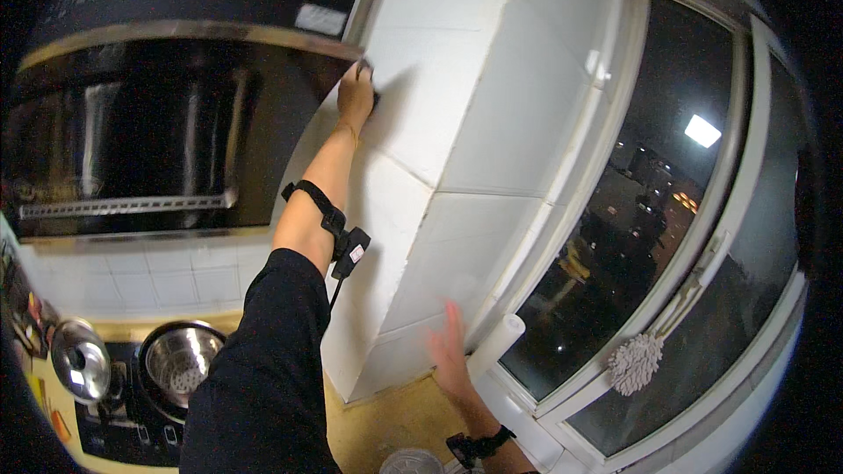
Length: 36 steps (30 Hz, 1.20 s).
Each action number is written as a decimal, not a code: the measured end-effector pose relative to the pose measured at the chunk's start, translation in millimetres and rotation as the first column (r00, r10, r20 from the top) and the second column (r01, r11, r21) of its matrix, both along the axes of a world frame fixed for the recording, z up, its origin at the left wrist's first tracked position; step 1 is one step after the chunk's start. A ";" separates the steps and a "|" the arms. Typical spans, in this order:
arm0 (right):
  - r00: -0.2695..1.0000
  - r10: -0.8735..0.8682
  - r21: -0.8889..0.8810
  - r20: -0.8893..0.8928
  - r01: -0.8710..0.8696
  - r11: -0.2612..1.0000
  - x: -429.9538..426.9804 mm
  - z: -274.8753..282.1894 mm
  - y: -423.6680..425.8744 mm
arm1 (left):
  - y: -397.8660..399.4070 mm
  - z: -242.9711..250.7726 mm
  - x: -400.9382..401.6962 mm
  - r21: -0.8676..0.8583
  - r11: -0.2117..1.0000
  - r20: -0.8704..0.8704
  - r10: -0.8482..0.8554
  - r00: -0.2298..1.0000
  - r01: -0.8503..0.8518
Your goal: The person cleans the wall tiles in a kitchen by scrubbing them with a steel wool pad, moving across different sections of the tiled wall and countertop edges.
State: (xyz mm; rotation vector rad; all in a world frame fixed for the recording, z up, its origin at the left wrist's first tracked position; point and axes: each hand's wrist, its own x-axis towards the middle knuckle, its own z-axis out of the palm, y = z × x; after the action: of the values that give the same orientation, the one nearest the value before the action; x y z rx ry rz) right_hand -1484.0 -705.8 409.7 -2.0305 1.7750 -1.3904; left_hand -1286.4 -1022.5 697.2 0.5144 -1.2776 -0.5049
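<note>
My left hand [355,95] is raised to the lower right corner of a dark range hood [263,138], close against the white tiled wall [428,66]. Small dark parts show at its fingers and beside it; whether they are worn or held is unclear, and the fingertips are hidden. My right hand [451,355], blurred, has its fingers apart with nothing in them. It is in front of the tiled column, beside an upright white roll [504,336]. Black straps with small devices circle my left forearm and right wrist.
Below the hood, a gas stove [122,438] carries a steel pot with a perforated insert [181,359]; a shiny lid [80,362] stands at its left. A window [612,210] fills the right side, with a grey chenille duster [635,363] before it. A round lid [413,462] lies on the yellowish counter [388,418].
</note>
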 end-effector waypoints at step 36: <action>0.916 0.024 -0.240 -0.401 -0.130 0.962 38.2 42.8 -59.3 | 43.7 -0.3 -22.0 -0.492 0.859 -0.020 0.148 0.989 -0.139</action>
State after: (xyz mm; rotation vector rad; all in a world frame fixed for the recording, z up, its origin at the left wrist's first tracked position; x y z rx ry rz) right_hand -1445.8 -765.1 452.4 -2.6543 1.6899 -1.3236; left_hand -1308.5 -978.8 696.9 0.1784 -1.3147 -0.0354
